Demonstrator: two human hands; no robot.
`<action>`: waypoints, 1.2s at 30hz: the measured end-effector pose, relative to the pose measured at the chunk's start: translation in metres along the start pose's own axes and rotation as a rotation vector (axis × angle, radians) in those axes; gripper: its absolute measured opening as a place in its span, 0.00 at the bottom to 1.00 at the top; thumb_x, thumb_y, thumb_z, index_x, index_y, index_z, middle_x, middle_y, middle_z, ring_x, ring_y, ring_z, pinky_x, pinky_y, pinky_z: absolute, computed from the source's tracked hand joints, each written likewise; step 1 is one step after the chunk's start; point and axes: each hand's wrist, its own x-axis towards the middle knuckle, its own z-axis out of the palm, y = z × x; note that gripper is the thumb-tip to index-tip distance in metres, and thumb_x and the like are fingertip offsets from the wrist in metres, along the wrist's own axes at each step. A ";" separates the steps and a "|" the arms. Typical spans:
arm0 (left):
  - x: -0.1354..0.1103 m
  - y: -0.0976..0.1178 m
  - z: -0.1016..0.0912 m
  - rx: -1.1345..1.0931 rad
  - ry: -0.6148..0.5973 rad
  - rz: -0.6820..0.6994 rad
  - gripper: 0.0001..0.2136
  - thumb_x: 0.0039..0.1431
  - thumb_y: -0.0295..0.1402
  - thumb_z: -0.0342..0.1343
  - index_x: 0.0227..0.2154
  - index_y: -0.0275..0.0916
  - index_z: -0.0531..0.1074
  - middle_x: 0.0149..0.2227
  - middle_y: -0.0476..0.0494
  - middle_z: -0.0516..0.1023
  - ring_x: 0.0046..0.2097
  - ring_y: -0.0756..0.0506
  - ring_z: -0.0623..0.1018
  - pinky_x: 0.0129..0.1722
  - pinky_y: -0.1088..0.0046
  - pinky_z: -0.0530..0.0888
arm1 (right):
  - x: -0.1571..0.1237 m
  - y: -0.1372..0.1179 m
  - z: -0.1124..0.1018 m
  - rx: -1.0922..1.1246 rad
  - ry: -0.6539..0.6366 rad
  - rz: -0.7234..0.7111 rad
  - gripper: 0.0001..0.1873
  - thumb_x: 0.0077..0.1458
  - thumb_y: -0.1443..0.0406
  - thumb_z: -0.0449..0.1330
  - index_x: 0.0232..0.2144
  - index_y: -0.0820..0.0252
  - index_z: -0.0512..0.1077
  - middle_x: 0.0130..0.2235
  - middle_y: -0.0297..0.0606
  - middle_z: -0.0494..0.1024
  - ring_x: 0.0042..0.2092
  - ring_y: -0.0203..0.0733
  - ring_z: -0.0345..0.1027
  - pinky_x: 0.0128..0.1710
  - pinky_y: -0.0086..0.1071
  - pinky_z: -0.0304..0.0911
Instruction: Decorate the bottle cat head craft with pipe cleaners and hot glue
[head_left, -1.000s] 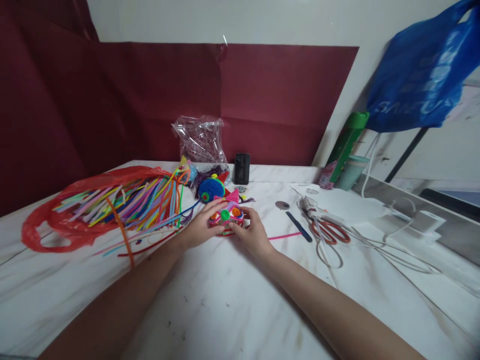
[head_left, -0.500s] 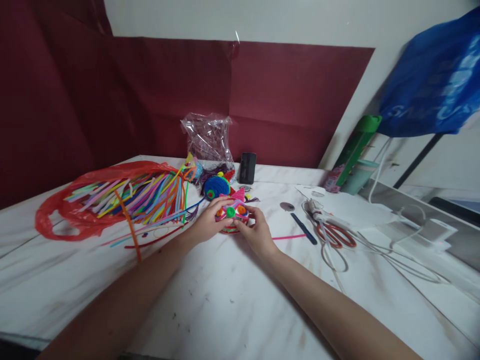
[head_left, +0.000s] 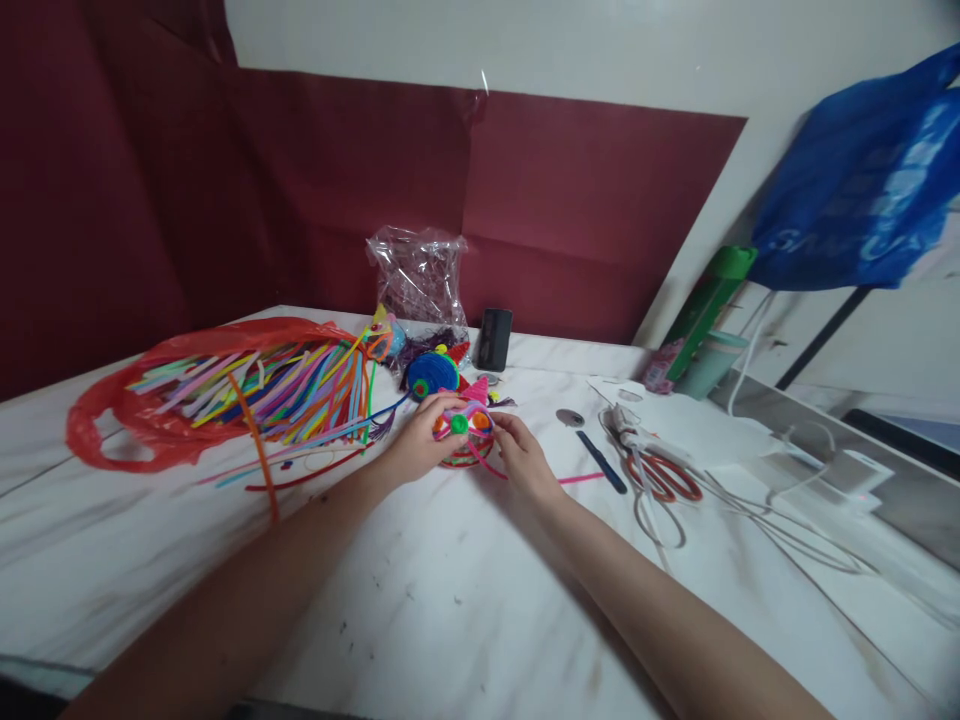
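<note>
My left hand (head_left: 421, 438) is closed round the left side of a colourful pipe-cleaner figure (head_left: 474, 410). The figure has pink pointed ears, orange spiral eyes and a green spiral in the middle. At its right edge, the fingers of my right hand (head_left: 526, 455) are pinched together; my hand partly hides what they grip. A pink pipe cleaner (head_left: 491, 468) curves from the figure's lower front towards my right wrist, and a pink length shows beyond it. Just behind the figure sits a blue wound pipe-cleaner figure (head_left: 433, 372) with a green and red spiral.
Many coloured pipe cleaners (head_left: 300, 390) lie on a red plastic bag (head_left: 112, 445) to the left. A clear plastic bag (head_left: 420, 265) and a black phone (head_left: 494, 340) stand at the back. Right of my hands are a dark blue tool (head_left: 602, 462), orange-handled scissors (head_left: 664, 475) and cables (head_left: 795, 540).
My right thumb has lifted off the figure's front, and my right fingers are now at its right edge. A curved pink pipe cleaner shows below. My left hand keeps its hold.
</note>
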 end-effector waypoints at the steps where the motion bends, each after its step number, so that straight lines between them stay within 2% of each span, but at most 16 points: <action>1: 0.000 0.000 0.000 -0.001 0.001 0.001 0.17 0.54 0.32 0.56 0.48 0.41 0.67 0.55 0.40 0.68 0.61 0.42 0.65 0.62 0.62 0.60 | 0.000 0.000 0.000 0.004 0.009 0.008 0.18 0.51 0.56 0.54 0.41 0.59 0.71 0.40 0.38 0.77 0.41 0.44 0.70 0.41 0.37 0.64; 6: 0.002 -0.003 -0.001 -0.012 0.018 -0.039 0.17 0.53 0.33 0.57 0.47 0.41 0.67 0.54 0.41 0.69 0.59 0.42 0.67 0.61 0.62 0.62 | -0.001 -0.010 -0.003 0.025 0.132 -0.031 0.16 0.51 0.57 0.55 0.40 0.58 0.70 0.43 0.39 0.76 0.45 0.44 0.68 0.46 0.38 0.62; 11: 0.002 -0.003 -0.001 0.017 0.033 -0.048 0.18 0.52 0.31 0.56 0.47 0.41 0.68 0.54 0.41 0.69 0.60 0.41 0.67 0.62 0.61 0.61 | -0.005 -0.058 -0.024 0.089 0.281 -0.276 0.16 0.53 0.56 0.55 0.41 0.58 0.69 0.41 0.39 0.75 0.43 0.43 0.68 0.42 0.38 0.64; 15: 0.005 -0.005 0.001 0.032 0.012 -0.008 0.17 0.54 0.33 0.54 0.48 0.41 0.67 0.55 0.40 0.68 0.60 0.41 0.66 0.62 0.60 0.61 | 0.006 -0.097 -0.053 0.205 0.329 -0.355 0.14 0.53 0.57 0.56 0.40 0.57 0.68 0.40 0.35 0.73 0.39 0.38 0.70 0.34 0.31 0.65; 19: 0.012 -0.009 0.005 0.055 0.011 -0.020 0.18 0.54 0.38 0.54 0.48 0.42 0.67 0.55 0.41 0.67 0.60 0.40 0.66 0.62 0.60 0.61 | 0.036 -0.112 -0.100 0.305 0.410 -0.321 0.12 0.52 0.57 0.57 0.36 0.56 0.66 0.39 0.34 0.73 0.33 0.33 0.70 0.27 0.26 0.62; 23: 0.022 -0.010 0.008 0.082 0.039 -0.089 0.20 0.53 0.42 0.54 0.49 0.43 0.67 0.54 0.42 0.68 0.58 0.39 0.68 0.61 0.59 0.62 | 0.052 -0.102 -0.161 0.076 0.467 -0.200 0.12 0.51 0.56 0.55 0.34 0.57 0.64 0.35 0.33 0.74 0.30 0.32 0.70 0.25 0.24 0.62; 27: 0.031 -0.009 0.005 0.078 0.031 -0.189 0.22 0.51 0.45 0.55 0.48 0.43 0.68 0.53 0.42 0.70 0.56 0.38 0.70 0.58 0.59 0.65 | 0.042 -0.072 -0.207 -0.167 0.468 -0.088 0.08 0.51 0.60 0.55 0.28 0.59 0.66 0.27 0.34 0.74 0.26 0.34 0.69 0.24 0.26 0.61; 30: 0.034 -0.011 0.000 0.027 0.020 -0.302 0.25 0.49 0.48 0.55 0.49 0.44 0.67 0.51 0.42 0.73 0.51 0.38 0.74 0.53 0.60 0.70 | 0.031 -0.045 -0.226 -0.414 0.442 0.014 0.05 0.51 0.66 0.55 0.25 0.61 0.68 0.25 0.36 0.75 0.26 0.37 0.69 0.27 0.28 0.62; 32: 0.035 -0.011 -0.002 0.007 0.015 -0.354 0.27 0.48 0.50 0.55 0.50 0.44 0.66 0.48 0.43 0.75 0.46 0.39 0.76 0.48 0.61 0.73 | 0.026 -0.030 -0.233 -0.590 0.423 0.062 0.06 0.51 0.70 0.54 0.26 0.61 0.71 0.28 0.39 0.78 0.31 0.39 0.71 0.33 0.30 0.63; 36: 0.034 -0.009 -0.003 0.033 0.028 -0.317 0.27 0.49 0.51 0.55 0.50 0.42 0.67 0.49 0.41 0.74 0.48 0.38 0.75 0.48 0.62 0.72 | 0.020 -0.010 -0.235 -0.899 0.324 0.163 0.07 0.51 0.71 0.56 0.26 0.63 0.74 0.33 0.46 0.81 0.39 0.46 0.73 0.37 0.32 0.60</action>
